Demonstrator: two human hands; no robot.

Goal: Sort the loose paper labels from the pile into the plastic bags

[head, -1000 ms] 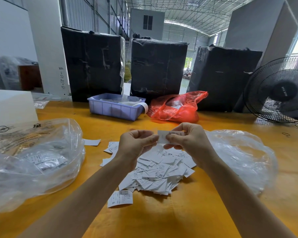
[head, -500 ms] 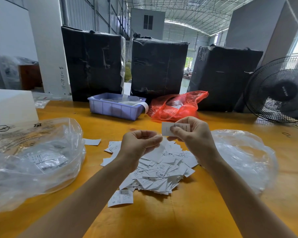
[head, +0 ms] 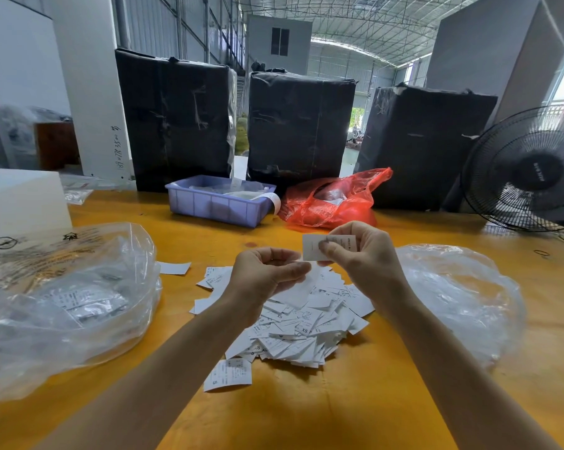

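One label [head: 328, 247] pinched in my right hand [head: 365, 254] above the pile [head: 306, 316].
Thin, limp paper; grip edges. Left hand [head: 267, 274] curled, holding nothing evident.

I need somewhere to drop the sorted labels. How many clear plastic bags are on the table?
2: one clear bag at the left, already holding labels, and one clear bag at the right beside the label pile.

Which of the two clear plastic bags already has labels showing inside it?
The clear bag on the left: printed white labels show through its plastic. The clear bag on the right shows only crumpled film, with no labels visible inside.
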